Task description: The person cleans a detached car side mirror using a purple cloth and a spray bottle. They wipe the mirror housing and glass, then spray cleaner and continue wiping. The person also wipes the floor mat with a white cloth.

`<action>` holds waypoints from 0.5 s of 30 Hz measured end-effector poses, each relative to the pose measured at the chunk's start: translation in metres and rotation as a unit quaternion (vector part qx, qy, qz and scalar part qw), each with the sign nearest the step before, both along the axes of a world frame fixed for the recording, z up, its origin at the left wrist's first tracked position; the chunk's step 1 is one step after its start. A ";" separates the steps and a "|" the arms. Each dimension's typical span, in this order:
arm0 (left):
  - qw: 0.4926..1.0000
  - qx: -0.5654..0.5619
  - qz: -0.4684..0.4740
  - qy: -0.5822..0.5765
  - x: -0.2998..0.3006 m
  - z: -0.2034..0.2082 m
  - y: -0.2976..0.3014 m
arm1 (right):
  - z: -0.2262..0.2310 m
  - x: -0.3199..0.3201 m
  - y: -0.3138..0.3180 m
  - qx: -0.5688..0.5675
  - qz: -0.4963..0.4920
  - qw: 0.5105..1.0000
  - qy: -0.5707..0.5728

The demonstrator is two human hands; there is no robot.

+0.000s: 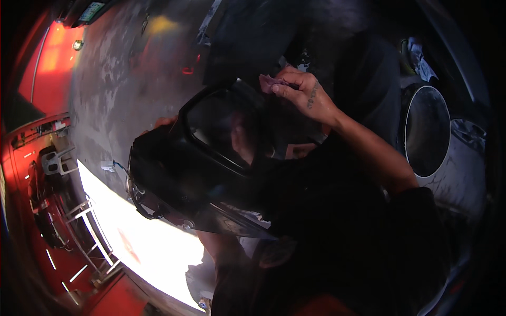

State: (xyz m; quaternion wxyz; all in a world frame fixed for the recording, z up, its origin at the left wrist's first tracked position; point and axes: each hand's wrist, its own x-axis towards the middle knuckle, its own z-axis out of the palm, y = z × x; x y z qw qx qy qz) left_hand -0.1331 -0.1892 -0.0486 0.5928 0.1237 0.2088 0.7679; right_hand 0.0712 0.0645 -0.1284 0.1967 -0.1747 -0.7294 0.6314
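Observation:
A black car side mirror [158, 174] with a dark glass panel [221, 124] is held up before my body, tilted. Thin wires with a pale connector [108, 166] hang off its left side. My left hand [166, 122] supports it from behind and below; only some fingertips show over the far edge, and the rest is hidden by the housing. Just off the mirror's upper right corner, my right hand [300, 89] pinches a small folded pinkish sheet [269, 83], cloth or abrasive paper, I cannot tell which.
Sunlight glares on the floor [142, 253] at lower left. Beyond it stand a pale plastic chair [58, 160] and a white metal frame [95, 239]. At right is a round dark-topped container [428, 131], with a crumpled pale rag [420, 62] beyond it.

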 end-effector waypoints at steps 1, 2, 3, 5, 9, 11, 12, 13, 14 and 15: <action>1.000 -0.004 0.006 -0.002 0.000 -0.001 -0.001 | 0.005 -0.003 0.000 -0.014 0.029 0.999 0.021; 1.000 -0.008 0.009 -0.003 0.000 -0.003 -0.001 | 0.008 -0.005 -0.003 -0.038 0.048 0.998 0.010; 1.000 -0.012 0.012 -0.003 0.000 -0.004 -0.002 | 0.011 -0.010 -0.006 0.083 0.061 0.993 0.059; 1.000 -0.019 0.021 -0.005 0.001 -0.006 -0.003 | 0.011 -0.019 -0.015 0.287 0.062 0.956 -0.010; 0.999 -0.028 0.034 -0.010 0.004 -0.011 -0.005 | 0.003 -0.030 -0.023 0.409 0.095 0.902 -0.099; 0.998 -0.035 0.043 -0.013 0.006 -0.013 -0.007 | 0.000 -0.037 -0.021 0.401 0.095 0.906 -0.094; 0.998 -0.037 0.045 -0.016 0.007 -0.014 -0.008 | 0.000 -0.042 -0.019 0.384 0.076 0.917 -0.073; 0.998 -0.040 0.047 -0.017 0.007 -0.016 -0.008 | 0.000 -0.049 -0.017 0.363 0.066 0.926 -0.078; 0.998 -0.049 0.024 0.018 0.008 -0.017 -0.009 | 0.002 -0.054 -0.016 0.361 0.056 0.930 -0.046; 0.998 -0.045 0.048 -0.020 0.008 -0.018 -0.009 | 0.004 -0.057 -0.016 0.355 0.057 0.932 -0.038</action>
